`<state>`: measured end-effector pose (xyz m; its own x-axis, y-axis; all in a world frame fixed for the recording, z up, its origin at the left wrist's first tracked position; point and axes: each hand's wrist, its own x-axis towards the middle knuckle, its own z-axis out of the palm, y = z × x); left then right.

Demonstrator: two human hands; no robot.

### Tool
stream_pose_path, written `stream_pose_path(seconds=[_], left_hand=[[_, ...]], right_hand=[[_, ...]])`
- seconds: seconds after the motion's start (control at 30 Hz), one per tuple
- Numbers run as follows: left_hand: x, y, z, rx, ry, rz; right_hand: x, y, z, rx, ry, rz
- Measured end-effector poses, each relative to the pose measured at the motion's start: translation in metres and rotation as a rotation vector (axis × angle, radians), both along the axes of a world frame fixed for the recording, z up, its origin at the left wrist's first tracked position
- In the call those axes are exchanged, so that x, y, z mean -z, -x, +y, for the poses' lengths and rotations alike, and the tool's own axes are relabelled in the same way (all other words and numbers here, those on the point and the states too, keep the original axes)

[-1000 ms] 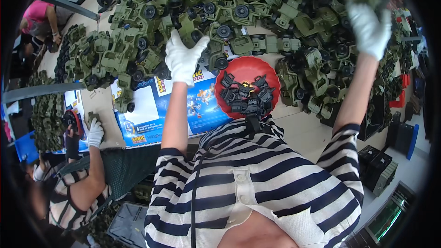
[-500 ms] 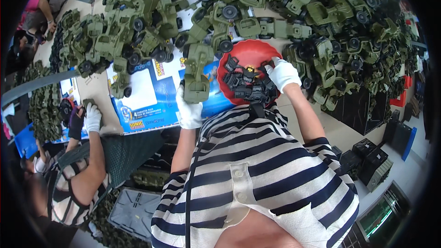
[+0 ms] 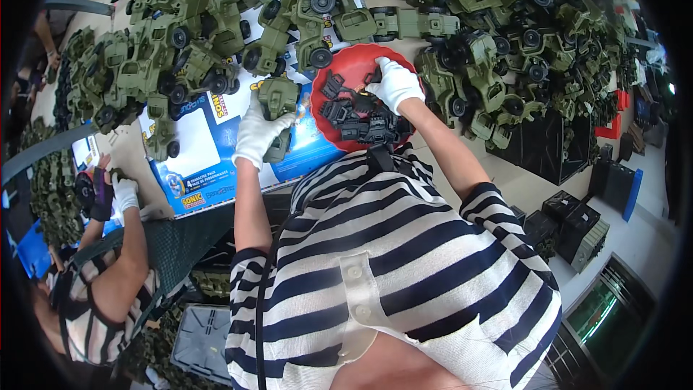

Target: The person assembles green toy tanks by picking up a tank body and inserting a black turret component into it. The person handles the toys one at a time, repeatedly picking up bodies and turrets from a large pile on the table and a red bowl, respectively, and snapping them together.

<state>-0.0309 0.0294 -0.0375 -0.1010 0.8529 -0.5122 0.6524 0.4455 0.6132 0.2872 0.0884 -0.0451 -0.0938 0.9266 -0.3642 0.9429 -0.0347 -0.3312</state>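
left hand (image 3: 261, 131), white glove, grasping olive-green toy jeep (image 3: 279, 95), thumb across its near end, fingers on its left side. jeep is over blue printed cardboard (image 3: 231, 139), just left of red scalloped bowl (image 3: 355, 65). right hand (image 3: 399, 85), also gloved, reaches into bowl from right, fingers bent over the upper right part; can't tell if fingertips pinch anything. black plastic parts (image 3: 368, 121) heaped in bowl, just below right hand. big pile of olive toy jeeps (image 3: 498, 54) beyond bowl and to both sides, some wheels up. co-worker's white-gloved hand (image 3: 126, 193) at far left, near table edge.
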Motion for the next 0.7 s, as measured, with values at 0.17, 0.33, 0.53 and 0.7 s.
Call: stream_pose_path(seconds=[0.17,0.33,0.53,0.7], left_hand=[[-0.012,0.012,-0.005,-0.191,0.063,-0.543],[-0.067,0.001,-0.032,-0.247,0.159,-0.812],[-0.107,-0.047,-0.022,0.026,0.238,-0.885],[-0.105,-0.056,-0.021,0.066,0.179,-0.825]], right_hand=[[0.013,-0.008,0.011,-0.069,0.125,0.178],[-0.036,0.005,0.004,0.272,0.306,1.117],[-0.117,0.040,0.014,-0.180,0.454,1.012],[-0.102,0.002,0.019,-0.178,0.742,1.327]])
